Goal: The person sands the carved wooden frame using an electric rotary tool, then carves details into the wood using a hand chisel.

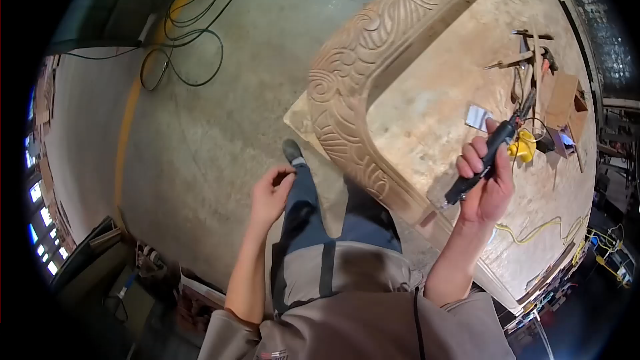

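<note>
In my right hand is a black rotary tool, gripped round its body. The metal tip of the tool points down and left, near the lower end of a carved wooden frame. Scrolls and leaf-like grooves cover the frame's face, and it lies on a pale worktable. My left hand hangs in front of my leg, its fingers curled in towards the thumb; nothing shows in it. It is apart from the frame.
Hammers and other hand tools lie at the right of the table, near a yellow object, a small white packet and a wooden box. A yellow cord runs along the near side. Black cable loops over the floor.
</note>
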Demonstrator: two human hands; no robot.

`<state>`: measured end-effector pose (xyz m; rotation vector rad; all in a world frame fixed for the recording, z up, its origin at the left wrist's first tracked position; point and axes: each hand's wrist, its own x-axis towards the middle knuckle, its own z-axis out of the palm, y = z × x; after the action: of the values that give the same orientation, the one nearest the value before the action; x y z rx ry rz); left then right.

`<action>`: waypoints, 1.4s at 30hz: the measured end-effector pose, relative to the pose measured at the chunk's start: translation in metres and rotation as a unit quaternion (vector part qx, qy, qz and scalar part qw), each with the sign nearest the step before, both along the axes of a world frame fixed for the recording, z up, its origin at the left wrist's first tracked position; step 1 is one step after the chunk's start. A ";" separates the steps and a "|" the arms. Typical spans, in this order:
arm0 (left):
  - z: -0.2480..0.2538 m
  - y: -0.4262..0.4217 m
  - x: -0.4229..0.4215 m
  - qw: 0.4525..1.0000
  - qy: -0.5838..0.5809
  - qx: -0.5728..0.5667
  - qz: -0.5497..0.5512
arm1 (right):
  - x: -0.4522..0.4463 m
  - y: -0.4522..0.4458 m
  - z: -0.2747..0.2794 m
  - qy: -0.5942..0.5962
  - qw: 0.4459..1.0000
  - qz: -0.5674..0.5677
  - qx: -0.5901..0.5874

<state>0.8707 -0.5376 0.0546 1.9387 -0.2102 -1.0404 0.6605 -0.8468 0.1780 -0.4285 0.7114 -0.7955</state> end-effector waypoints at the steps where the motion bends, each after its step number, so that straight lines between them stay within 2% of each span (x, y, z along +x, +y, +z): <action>1: 0.001 -0.008 0.008 1.000 0.002 -0.009 -0.003 | 0.002 0.000 0.000 -0.013 1.000 -0.007 0.003; 3: 0.008 -0.028 0.027 0.999 -0.011 -0.035 -0.026 | 0.010 0.000 -0.002 -0.074 0.995 -0.041 0.047; 7: 0.017 -0.056 0.065 0.988 -0.023 -0.114 -0.099 | 0.022 0.006 -0.011 -0.087 0.989 -0.115 0.015; 12: 0.051 -0.068 0.099 0.980 -0.017 -0.124 -0.157 | 0.060 0.030 -0.004 -0.002 0.980 -0.199 -0.009; 15: 0.064 -0.066 0.116 0.964 -0.076 -0.138 -0.213 | 0.065 0.033 -0.002 -0.128 0.949 -0.283 0.054; 16: 0.064 -0.064 0.119 0.963 -0.078 -0.140 -0.214 | 0.080 0.039 0.009 -0.017 0.951 -0.308 -0.019; 17: 0.063 -0.062 0.121 0.963 -0.077 -0.142 -0.215 | 0.071 0.048 0.011 0.084 0.965 -0.239 -0.071; 19: 0.053 -0.062 0.120 0.970 -0.061 -0.118 -0.201 | 0.077 0.054 0.008 0.251 0.939 -0.212 -0.100; 20: 0.048 -0.062 0.119 0.974 -0.052 -0.106 -0.195 | 0.076 0.059 0.009 0.280 0.944 -0.144 -0.101; 21: 0.042 -0.061 0.118 0.975 -0.053 -0.111 -0.185 | 0.085 0.060 0.009 0.306 0.938 -0.136 -0.085; 23: 0.031 -0.063 0.113 0.978 -0.054 -0.122 -0.161 | 0.074 0.055 0.004 0.224 0.966 -0.100 -0.080; 25: 0.030 -0.068 0.106 0.973 -0.111 -0.128 -0.154 | 0.062 0.047 -0.007 0.118 0.981 -0.140 -0.056; 27: 0.028 -0.078 0.099 0.958 -0.194 -0.148 -0.148 | 0.056 0.031 -0.021 -0.024 0.990 -0.132 -0.043; 29: 0.024 -0.095 0.088 0.927 -0.295 -0.182 -0.141 | 0.056 0.024 -0.026 -0.084 0.991 -0.092 -0.045; 32: 0.026 -0.123 0.072 0.910 -0.339 -0.208 -0.119 | 0.072 0.018 -0.016 0.006 0.995 -0.029 -0.100; 33: 0.025 -0.129 0.068 0.910 -0.339 -0.204 -0.120 | 0.081 0.018 -0.014 0.086 0.988 -0.063 -0.110; 35: 0.023 -0.138 0.063 0.911 -0.341 -0.198 -0.122 | 0.087 0.006 -0.019 0.136 0.974 -0.022 -0.179; 42: -0.003 -0.137 0.061 0.865 -0.441 -0.216 -0.101 | 0.131 -0.014 -0.017 0.190 0.931 0.095 -0.297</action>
<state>0.9315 -0.6746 0.0521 1.8511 -1.0782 -0.1113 0.7919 -0.8610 0.1609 -1.2093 0.7639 -0.7406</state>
